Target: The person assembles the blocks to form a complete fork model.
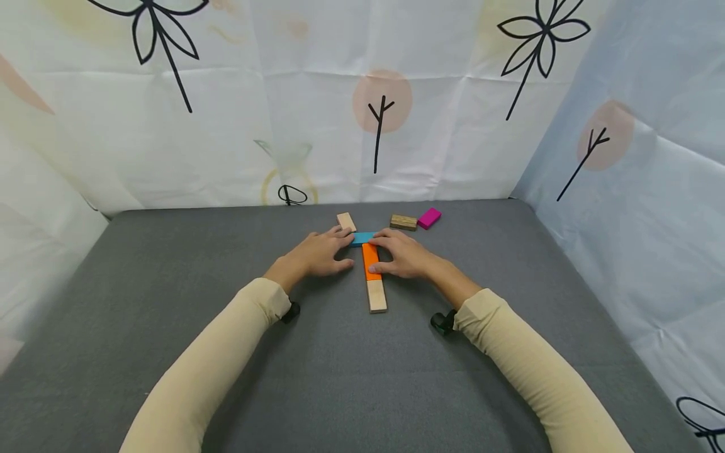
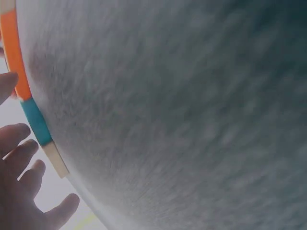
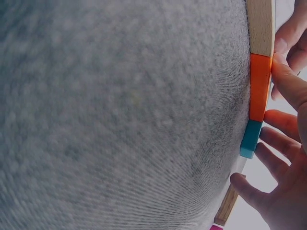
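Near the far edge of a gray cloth-covered table (image 1: pixel 362 365), two bare hands meet around a small group of flat blocks. A blue block (image 1: pixel 362 239) lies crosswise at the far end of an orange block (image 1: pixel 370 254), and a nearer pale block (image 1: pixel 376 297) continues the orange one end to end toward the person, so the three form a T.

From the left, the left hand (image 1: pixel 321 254) has its fingers spread and relaxed, gripping nothing. Its fingertips are at the blue block's left end (whether every one makes contact, I cannot tell), and its thumb points toward the orange block, a little apart from it in the head view. From the right, the right hand (image 1: pixel 405 255) is likewise loose and unclenched: fingertips rest at the blue block's right end, while the thumb touches the orange block.

Just beyond the blue block's left end lies a farther pale block (image 1: pixel 346 221), set at a slant. Past the right hand are a brown wooden block (image 1: pixel 403 222) and a tilted magenta block (image 1: pixel 429 218), just beside each other. Cream sleeves (image 1: pixel 209 371) cover both arms, and a white printed cloth (image 1: pixel 442 145) hangs behind the table.
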